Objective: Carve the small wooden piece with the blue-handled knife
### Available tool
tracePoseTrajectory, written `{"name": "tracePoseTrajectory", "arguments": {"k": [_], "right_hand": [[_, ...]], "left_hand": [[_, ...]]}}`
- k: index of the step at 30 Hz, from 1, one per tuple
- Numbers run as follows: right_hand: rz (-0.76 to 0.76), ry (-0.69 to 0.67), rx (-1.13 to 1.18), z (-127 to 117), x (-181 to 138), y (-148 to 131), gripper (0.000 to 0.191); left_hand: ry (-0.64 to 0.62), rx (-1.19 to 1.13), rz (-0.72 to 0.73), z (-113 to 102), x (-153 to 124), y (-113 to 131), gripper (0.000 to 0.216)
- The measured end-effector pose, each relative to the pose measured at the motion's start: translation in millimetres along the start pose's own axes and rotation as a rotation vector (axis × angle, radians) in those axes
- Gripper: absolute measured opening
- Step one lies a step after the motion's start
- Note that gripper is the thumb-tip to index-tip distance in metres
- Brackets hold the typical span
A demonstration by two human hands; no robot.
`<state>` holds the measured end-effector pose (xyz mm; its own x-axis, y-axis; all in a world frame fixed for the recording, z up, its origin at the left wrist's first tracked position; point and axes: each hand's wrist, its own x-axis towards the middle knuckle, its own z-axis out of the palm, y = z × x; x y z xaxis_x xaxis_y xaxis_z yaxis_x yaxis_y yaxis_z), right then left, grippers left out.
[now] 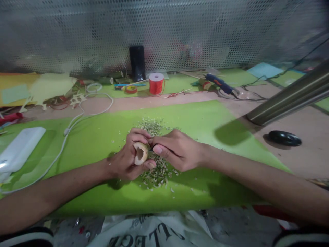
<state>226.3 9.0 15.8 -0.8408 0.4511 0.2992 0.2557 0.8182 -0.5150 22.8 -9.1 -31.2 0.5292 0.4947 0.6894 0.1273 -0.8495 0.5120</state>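
Note:
My left hand point(127, 159) is closed around a short hollow bamboo ring point(140, 153), its open end turned toward me. My right hand point(176, 149) is closed in a pinch against the ring's right rim, gripping a small dark blade point(150, 149) of which only a sliver shows. Both hands hover just above a green mat point(205, 120). A pile of bamboo shavings point(154, 171) lies on the mat under and behind the hands.
A white power bank point(19, 147) with a white cable point(77, 118) lies at left. A red thread spool point(156, 83), tape roll point(131, 89), black phone point(137, 62) and blue glue gun point(218, 83) stand at the back. A metal pole point(290, 97) and black disc point(284, 138) are at right.

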Motion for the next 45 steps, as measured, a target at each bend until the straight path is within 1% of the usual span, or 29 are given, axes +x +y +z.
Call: {"name": "tracePoseTrajectory", "arguments": {"k": [4,8,14,19,23,31,36,38,39,42,43,45], "right_hand": [[0.020,0.079,-0.088,2.1,-2.1,-1.6,0.039],[0.023,0.108,-0.167,5.0,-3.1,-2.3,0.040],[0.020,0.165,-0.201,7.3,-2.4,-1.1,0.037],[0.035,0.177,-0.190,5.4,-2.2,-1.9,0.033],[0.002,0.202,-0.177,5.4,-1.9,-1.1,0.031],[-0.055,0.223,-0.143,6.2,-2.1,3.1,0.030],[-0.002,0.185,-0.149,4.2,-2.1,3.9,0.031],[0.025,0.173,-0.140,3.2,-1.9,4.2,0.030],[0.039,0.174,-0.133,2.7,-1.8,4.5,0.029],[0.070,0.189,-0.109,1.9,-1.8,5.2,0.022],[0.078,0.198,-0.101,1.8,-1.8,5.4,0.019],[0.074,0.220,-0.070,1.7,-2.0,5.5,0.013]], "left_hand": [[-0.012,-0.011,0.008,0.5,1.4,-0.2,0.044],[0.001,-0.060,-0.027,1.9,2.1,-0.7,0.047],[-0.018,-0.004,-0.046,1.2,0.6,0.6,0.053],[-0.030,-0.004,-0.035,1.6,-0.4,0.9,0.052],[-0.024,0.025,-0.004,2.5,-1.6,-1.2,0.050],[-0.032,-0.003,-0.017,5.1,-3.6,-2.5,0.051],[-0.032,-0.056,0.000,2.2,-1.0,-0.9,0.050],[-0.012,-0.085,-0.040,0.0,1.4,1.1,0.048],[-0.008,-0.115,-0.083,-1.0,2.4,2.1,0.046],[-0.025,-0.296,-0.254,-2.3,3.8,4.5,0.045],[-0.028,-0.365,-0.296,-2.2,3.5,4.8,0.045],[-0.017,-0.457,-0.336,-1.6,2.6,5.0,0.045]]}}
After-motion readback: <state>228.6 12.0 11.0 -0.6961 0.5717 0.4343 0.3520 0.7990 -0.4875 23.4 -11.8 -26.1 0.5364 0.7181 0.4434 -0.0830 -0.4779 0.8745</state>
